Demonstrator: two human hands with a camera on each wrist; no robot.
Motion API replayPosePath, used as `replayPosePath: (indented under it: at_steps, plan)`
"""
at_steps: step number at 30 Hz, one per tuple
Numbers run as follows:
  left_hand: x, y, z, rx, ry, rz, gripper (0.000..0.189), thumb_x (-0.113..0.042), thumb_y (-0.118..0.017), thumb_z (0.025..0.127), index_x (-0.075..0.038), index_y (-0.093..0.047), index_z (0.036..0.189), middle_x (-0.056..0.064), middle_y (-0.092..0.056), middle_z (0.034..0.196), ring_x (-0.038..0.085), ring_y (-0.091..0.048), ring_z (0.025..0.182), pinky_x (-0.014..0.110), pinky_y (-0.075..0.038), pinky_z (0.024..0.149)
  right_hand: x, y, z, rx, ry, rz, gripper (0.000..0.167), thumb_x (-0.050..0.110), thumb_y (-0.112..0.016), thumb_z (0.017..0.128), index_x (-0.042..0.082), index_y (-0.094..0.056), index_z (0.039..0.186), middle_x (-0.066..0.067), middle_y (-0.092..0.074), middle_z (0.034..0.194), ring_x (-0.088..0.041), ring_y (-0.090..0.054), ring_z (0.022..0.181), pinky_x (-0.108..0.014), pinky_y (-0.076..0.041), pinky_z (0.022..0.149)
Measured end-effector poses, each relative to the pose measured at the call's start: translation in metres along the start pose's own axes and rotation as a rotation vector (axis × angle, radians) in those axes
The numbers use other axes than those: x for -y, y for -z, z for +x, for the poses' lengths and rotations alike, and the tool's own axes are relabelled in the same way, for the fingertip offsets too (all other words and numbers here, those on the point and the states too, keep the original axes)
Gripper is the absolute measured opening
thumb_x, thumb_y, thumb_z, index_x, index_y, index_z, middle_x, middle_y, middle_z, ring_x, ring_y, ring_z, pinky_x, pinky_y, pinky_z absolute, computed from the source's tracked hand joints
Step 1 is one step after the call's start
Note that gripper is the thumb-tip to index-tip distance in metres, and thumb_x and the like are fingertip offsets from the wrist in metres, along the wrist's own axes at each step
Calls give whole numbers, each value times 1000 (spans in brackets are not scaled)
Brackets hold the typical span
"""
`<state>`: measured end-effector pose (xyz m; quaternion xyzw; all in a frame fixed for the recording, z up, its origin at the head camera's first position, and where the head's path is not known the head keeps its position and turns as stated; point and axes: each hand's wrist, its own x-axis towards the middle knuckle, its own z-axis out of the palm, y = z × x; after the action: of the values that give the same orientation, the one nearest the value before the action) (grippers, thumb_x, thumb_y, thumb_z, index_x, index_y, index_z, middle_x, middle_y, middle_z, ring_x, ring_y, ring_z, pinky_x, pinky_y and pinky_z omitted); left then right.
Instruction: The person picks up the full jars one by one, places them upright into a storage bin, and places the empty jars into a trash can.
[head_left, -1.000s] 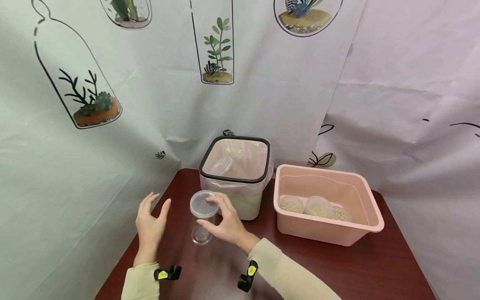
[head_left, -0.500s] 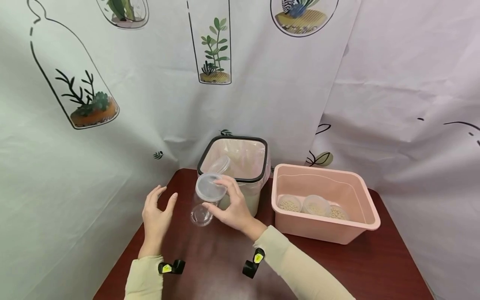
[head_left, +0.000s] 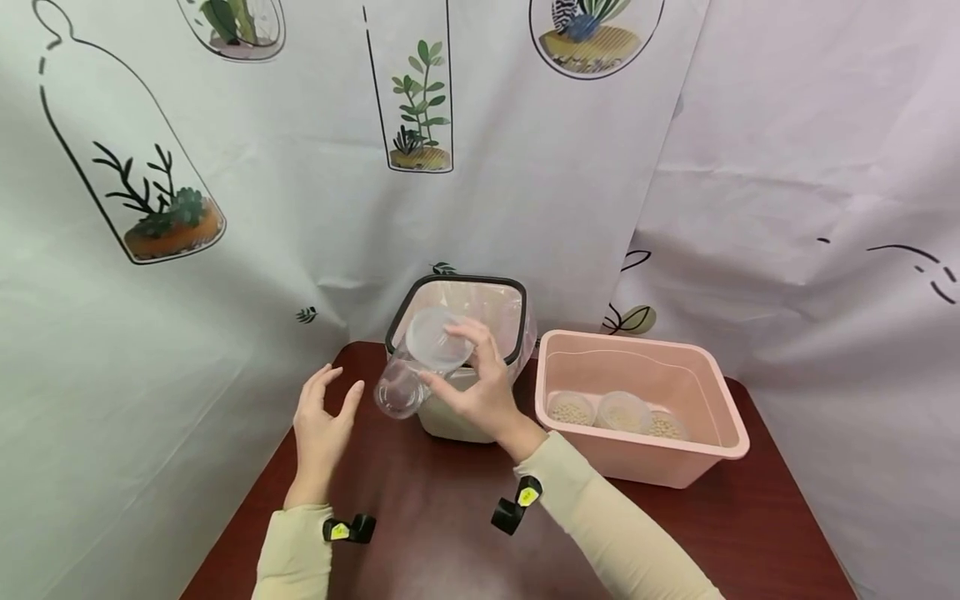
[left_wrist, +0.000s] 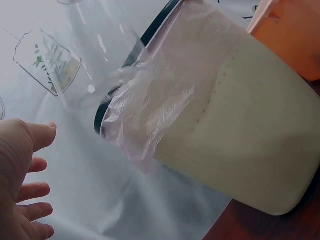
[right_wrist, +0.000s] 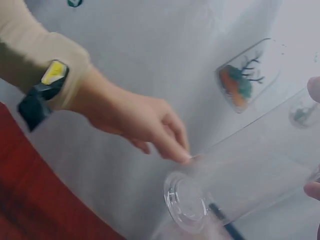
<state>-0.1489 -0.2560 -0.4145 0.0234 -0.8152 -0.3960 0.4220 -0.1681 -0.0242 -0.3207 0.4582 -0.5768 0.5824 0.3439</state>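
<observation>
A clear plastic jar (head_left: 397, 390) with a frosted lid (head_left: 438, 340) hangs tilted in the air at the front left of the lined bin. My right hand (head_left: 487, 396) grips it near the lid between thumb and fingers. To the left, my left hand (head_left: 321, 429) is raised with fingers apart and holds nothing. The left wrist view has the jar (left_wrist: 102, 45) overlapping the rim of the bin (left_wrist: 260, 130). In the right wrist view the jar's base (right_wrist: 186, 202) points toward the table side, and the left hand (right_wrist: 145, 120) appears behind it.
A dark red table (head_left: 442, 517) carries everything. Right of the bin with its black rim (head_left: 468, 277) and plastic liner stands a pink tub (head_left: 637, 462). Inside the tub sit 3 clear containers of pale beads or beans (head_left: 572, 410). A patterned white cloth hangs behind.
The right hand has lifted the jar off the table, up and toward the bin, tilting it. The left hand has shifted slightly right and up, still holding nothing.
</observation>
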Motion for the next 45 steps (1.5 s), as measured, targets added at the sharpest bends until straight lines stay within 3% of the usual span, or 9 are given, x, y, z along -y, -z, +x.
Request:
replayPosePath:
  at_steps: [8, 11, 15, 20, 24, 27, 32, 38, 45]
  plan:
    - [-7, -12, 6, 33, 4, -10, 42, -18, -74, 81, 0, -60, 116, 15, -52, 128, 31, -46, 120, 50, -34, 97, -5, 21, 16, -83, -26, 67, 57, -22, -69, 63, -20, -39, 111, -38, -40, 118, -46, -45, 110, -46, -51, 77]
    - [-10, -19, 9, 48, -2, -20, 41, -19, -73, 81, -1, -60, 116, 15, -52, 128, 31, -46, 120, 51, -34, 97, -16, 27, 16, -122, -47, 75, 59, -22, -70, 64, -16, -40, 114, -32, -42, 121, -40, -45, 115, -42, -50, 81]
    - [-13, -31, 15, 47, -55, -50, 40, -17, -74, 80, 1, -61, 114, 17, -54, 125, 32, -47, 118, 49, -35, 96, -36, 36, 15, -169, -51, 86, 61, -19, -71, 66, -11, -40, 118, -24, -41, 124, -34, -47, 114, -37, -49, 83]
    - [-18, -47, 20, 54, -111, -79, 38, -15, -74, 79, 2, -62, 111, 18, -56, 122, 31, -49, 117, 46, -36, 96, -57, 47, 16, -221, -29, 53, 60, -17, -71, 68, -13, -39, 118, -25, -42, 122, -35, -45, 117, -40, -45, 89]
    - [-20, -56, 20, 71, -118, -93, 39, -13, -75, 79, 3, -62, 112, 19, -55, 123, 31, -48, 117, 47, -35, 96, -54, 51, 18, -252, -50, 6, 57, -19, -71, 67, -19, -39, 115, -34, -39, 120, -40, -43, 117, -45, -43, 91]
    - [-20, -60, 20, 79, -121, -85, 39, -13, -74, 79, 4, -62, 112, 20, -54, 123, 32, -48, 117, 47, -36, 96, -50, 52, 19, -255, -52, -44, 56, -20, -71, 67, -22, -39, 111, -40, -38, 117, -44, -43, 115, -48, -43, 90]
    - [-18, -66, 20, 95, -119, -70, 40, -16, -75, 79, 4, -61, 111, 22, -53, 125, 33, -48, 117, 47, -36, 96, -59, 55, 14, -210, -22, -129, 56, -18, -74, 65, -22, -41, 110, -39, -40, 117, -44, -44, 112, -48, -44, 88]
    - [-15, -70, 20, 92, -113, -66, 40, -18, -76, 78, 4, -62, 109, 22, -52, 125, 35, -48, 116, 46, -36, 96, -66, 56, 7, -172, 19, -263, 57, -14, -78, 62, -20, -45, 108, -39, -42, 114, -45, -45, 109, -39, -47, 85]
    - [-12, -76, 21, 81, -118, -76, 40, -19, -77, 78, 5, -62, 106, 23, -51, 125, 35, -49, 115, 46, -38, 94, -72, 56, 5, -188, 16, -321, 58, -12, -79, 61, -18, -46, 108, -37, -45, 112, -43, -48, 104, -27, -46, 79]
